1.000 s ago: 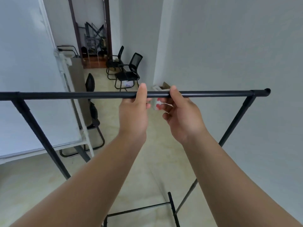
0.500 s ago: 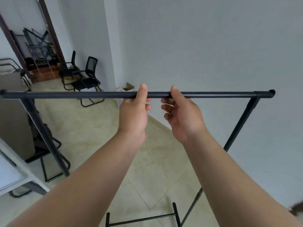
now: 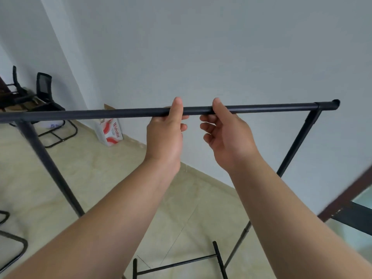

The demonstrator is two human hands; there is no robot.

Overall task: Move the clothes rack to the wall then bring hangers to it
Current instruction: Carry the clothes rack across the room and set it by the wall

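The black metal clothes rack [image 3: 261,108] stretches across the view, its top bar level in front of me. My left hand [image 3: 166,133] grips the bar near its middle, thumb over the top. My right hand [image 3: 225,135] holds the bar just to the right, thumb on top and fingers curled loosely beneath. The rack's slanted legs run down at both sides, and its base bars [image 3: 177,264] show near the floor. A plain pale wall [image 3: 221,57] stands right behind the rack. No hangers are in view.
A red-and-white cardboard box [image 3: 109,130] sits on the floor against the wall. Black chairs [image 3: 44,93] stand at the far left. Another chair's base [image 3: 12,248] lies at the lower left. A dark brown frame with glass [image 3: 346,200] cuts in at the right edge.
The view has swung right with the rack, so the wall now fills the background and the chairs and whiteboard have slid off left. A dark frame has appeared at right. Both hands remain on the bar.
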